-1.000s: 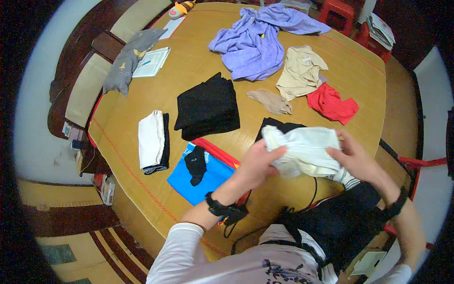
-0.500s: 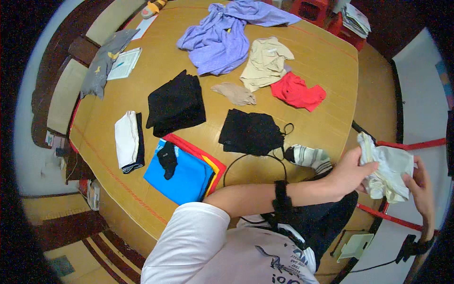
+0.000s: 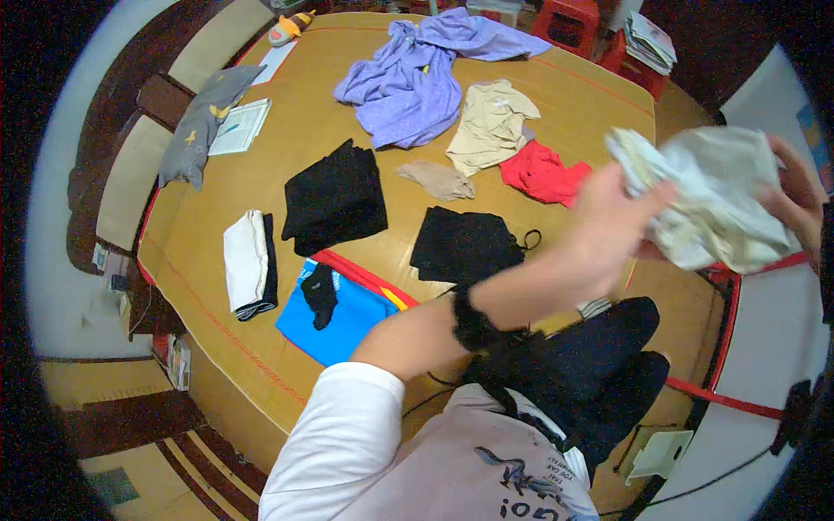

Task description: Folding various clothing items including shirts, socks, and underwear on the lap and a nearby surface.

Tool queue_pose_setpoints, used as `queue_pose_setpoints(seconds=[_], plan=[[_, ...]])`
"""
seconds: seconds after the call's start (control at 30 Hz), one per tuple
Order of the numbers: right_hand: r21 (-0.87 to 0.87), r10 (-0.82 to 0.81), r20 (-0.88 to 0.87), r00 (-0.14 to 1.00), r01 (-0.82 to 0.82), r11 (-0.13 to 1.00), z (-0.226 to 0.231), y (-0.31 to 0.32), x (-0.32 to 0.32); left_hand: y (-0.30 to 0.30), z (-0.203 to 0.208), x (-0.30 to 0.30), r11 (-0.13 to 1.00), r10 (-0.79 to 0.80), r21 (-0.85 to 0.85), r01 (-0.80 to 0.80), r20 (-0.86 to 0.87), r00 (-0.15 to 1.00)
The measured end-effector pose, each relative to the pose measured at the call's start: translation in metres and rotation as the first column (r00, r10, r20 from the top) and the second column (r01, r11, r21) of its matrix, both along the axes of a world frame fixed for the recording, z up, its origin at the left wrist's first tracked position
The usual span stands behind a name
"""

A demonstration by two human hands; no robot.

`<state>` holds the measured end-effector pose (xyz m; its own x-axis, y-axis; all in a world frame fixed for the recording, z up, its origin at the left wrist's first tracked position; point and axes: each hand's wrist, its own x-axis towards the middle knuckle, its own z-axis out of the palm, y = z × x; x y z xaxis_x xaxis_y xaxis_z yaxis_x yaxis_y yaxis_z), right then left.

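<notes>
Off the right side of the table, both hands hold up a crumpled white and pale-yellow garment [image 3: 725, 204], its exact kind unclear. My left hand [image 3: 621, 213] pinches its left side; motion blurs the fingers a little. At the picture's right edge, my right hand [image 3: 792, 191] grips the other side with thumb and fingers. Beneath my left forearm, a striped sock [image 3: 594, 308] shows only in part. Left of that forearm lie a folded black garment with a cord loop [image 3: 465, 246] and a blue folded garment [image 3: 334, 317] with a black sock [image 3: 320, 297] on top.
On the table [image 3: 217, 347] lie a black folded garment [image 3: 334, 200], a white folded one [image 3: 245, 260], a beige sock [image 3: 437, 180], a red garment [image 3: 543, 174], a cream top [image 3: 491, 126] and a purple garment [image 3: 404, 87]. Red stools [image 3: 565, 26] stand beyond.
Both hands have lifted the pale garment up and slightly toward the far side. My left forearm has swung upward and now covers most of the striped sock.
</notes>
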<state>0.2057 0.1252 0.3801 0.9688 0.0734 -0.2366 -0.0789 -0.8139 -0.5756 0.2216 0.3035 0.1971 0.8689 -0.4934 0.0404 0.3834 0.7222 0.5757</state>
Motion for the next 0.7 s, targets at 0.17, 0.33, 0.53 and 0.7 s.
queue_pose_setpoints(seconds=[0.17,0.33,0.53,0.7], plan=[[0.32,0.328,0.1,0.939,-0.343,0.883,-0.119,0.082,0.063,0.135,-0.03,0.033,0.955,0.179,0.215,-0.205,0.133,0.975],[0.441,0.367,0.235,0.9,-0.435,0.785,-0.237,0.227,0.11,0.278,-0.063,0.027,0.643,0.467,0.632,-0.433,0.125,0.876],[0.671,0.173,0.232,0.957,-0.287,0.684,-0.322,0.361,0.12,0.381,-0.108,0.039,0.335,0.587,0.821,-0.461,0.201,0.784],[0.789,0.115,0.185,0.976,-0.218,0.574,-0.434,0.415,0.119,0.427,-0.169,0.062,0.243,0.607,0.912,-0.331,0.123,0.785]])
